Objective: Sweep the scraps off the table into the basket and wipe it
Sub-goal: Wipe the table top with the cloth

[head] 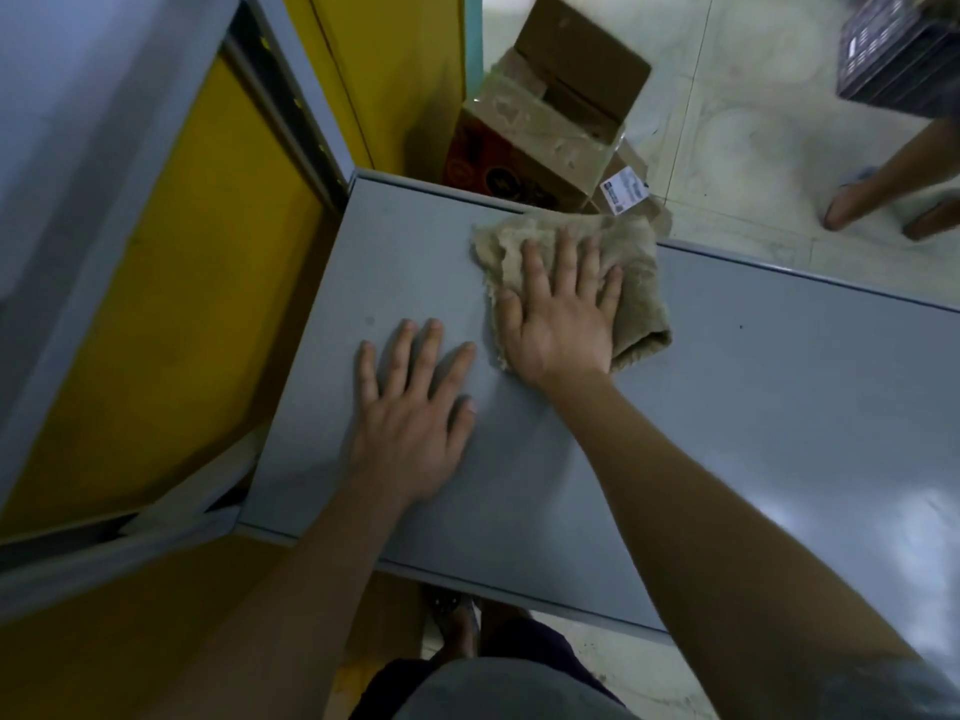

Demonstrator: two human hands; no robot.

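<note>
Near the table's (753, 407) far edge, I press my right hand (558, 324) flat on the tan cloth (636, 272) to wipe; my left hand (415, 402) lies spread, empty, bracing me.

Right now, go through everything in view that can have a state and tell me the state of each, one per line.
Cloth: crumpled, flat on the table under the right hand.
Right hand: open, fingers spread, pressing the cloth.
Left hand: open, palm down on bare table.
Table: no scraps in sight, a few small dark specks.
Cardboard box: on the floor beyond the far edge, flaps open.
</note>
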